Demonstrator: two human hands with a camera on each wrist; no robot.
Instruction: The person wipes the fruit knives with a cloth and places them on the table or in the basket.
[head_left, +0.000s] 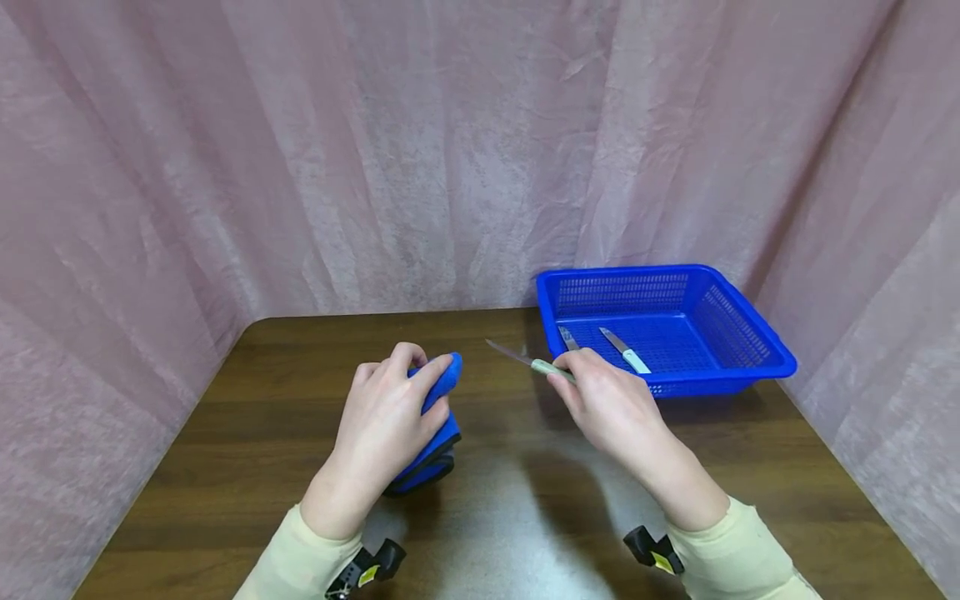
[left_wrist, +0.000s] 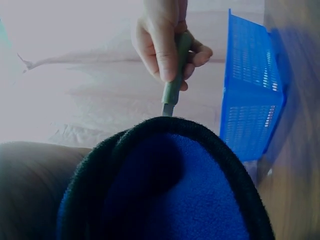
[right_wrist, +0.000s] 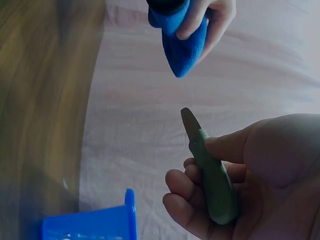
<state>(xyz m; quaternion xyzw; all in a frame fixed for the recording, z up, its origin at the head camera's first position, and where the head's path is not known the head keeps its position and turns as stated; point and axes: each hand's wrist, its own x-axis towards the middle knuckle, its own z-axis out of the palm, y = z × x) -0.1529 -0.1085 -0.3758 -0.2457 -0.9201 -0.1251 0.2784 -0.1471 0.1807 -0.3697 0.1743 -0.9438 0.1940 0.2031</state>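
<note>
My right hand (head_left: 611, 408) grips a small knife (head_left: 551, 367) by its pale green handle, the blade pointing left toward my other hand. In the right wrist view the handle (right_wrist: 215, 185) lies between thumb and curled fingers. My left hand (head_left: 390, 417) holds a folded blue cloth (head_left: 442, 442) with black edging, its fingers and thumb pinching the upper part. A gap separates the blade tip from the cloth. In the left wrist view the cloth (left_wrist: 200, 195) fills the foreground and hides most of the blade.
A blue plastic basket (head_left: 738, 379) with perforated sides stands at the back right of the wooden table (head_left: 292, 400). Inside lie a knife with a pale handle (head_left: 636, 361) and another blade (head_left: 567, 337), partly hidden by my right hand. Pink curtains (head_left: 420, 167) hang behind and beside the table.
</note>
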